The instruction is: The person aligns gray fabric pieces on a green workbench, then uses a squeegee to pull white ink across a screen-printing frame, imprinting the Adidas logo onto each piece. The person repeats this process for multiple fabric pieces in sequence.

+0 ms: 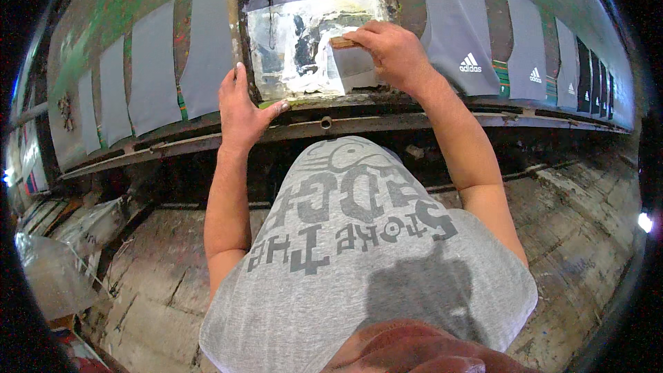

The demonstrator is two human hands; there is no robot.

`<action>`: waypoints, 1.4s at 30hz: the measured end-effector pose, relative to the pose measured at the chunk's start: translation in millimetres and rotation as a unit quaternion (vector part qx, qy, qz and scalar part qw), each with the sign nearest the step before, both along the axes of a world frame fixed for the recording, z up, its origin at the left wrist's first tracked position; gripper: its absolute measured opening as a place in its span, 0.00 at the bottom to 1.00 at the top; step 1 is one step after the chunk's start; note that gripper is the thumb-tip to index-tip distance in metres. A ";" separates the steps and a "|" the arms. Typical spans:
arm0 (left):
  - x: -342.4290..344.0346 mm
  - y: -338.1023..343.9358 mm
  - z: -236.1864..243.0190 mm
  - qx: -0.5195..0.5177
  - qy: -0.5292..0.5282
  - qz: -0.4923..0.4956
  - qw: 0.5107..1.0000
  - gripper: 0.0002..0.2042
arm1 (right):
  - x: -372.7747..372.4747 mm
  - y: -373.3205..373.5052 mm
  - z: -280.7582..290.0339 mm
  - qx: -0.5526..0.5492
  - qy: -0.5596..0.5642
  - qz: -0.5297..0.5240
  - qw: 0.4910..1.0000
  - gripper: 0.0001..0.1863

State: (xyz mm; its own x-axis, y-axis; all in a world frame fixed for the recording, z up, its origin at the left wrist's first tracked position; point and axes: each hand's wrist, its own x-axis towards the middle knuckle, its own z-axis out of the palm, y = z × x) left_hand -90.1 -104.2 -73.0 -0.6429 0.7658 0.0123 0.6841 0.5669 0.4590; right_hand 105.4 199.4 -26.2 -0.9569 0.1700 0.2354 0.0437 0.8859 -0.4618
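Note:
A screen-printing frame (314, 101) lies on the long table in front of me, its mesh smeared with white ink (314, 62). At its near left corner my left hand (243, 109) grips it, index finger along the left rail and thumb on the near rail. My right hand (397, 55) is closed around the wooden handle of a squeegee (343, 43), over the right half of the mesh. The squeegee's grey blade (356, 69) reaches down to the inked mesh. Whatever fabric lies under the frame is mostly hidden.
Grey fabric panels (152, 65) lie in a row to the left. On the right, more grey panels (452, 21) carry white printed marks, with black ones (584, 76) farther along. A rail (387, 123) edges the table. Clear plastic wrapping (55, 269) sits at lower left.

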 end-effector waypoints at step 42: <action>-15.1 17.1 -38.8 0.246 0.021 0.139 0.959 0.18 | -280.8 228.3 -104.6 -0.162 -0.457 -0.012 0.875 0.33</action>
State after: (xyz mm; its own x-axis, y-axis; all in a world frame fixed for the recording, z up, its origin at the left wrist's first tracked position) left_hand -105.2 -87.1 -111.8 -0.8123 0.4597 0.3589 0.5619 0.4524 0.6925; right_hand -175.4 427.7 -130.8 -0.7159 0.1097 -0.6896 0.5429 0.7085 -0.4509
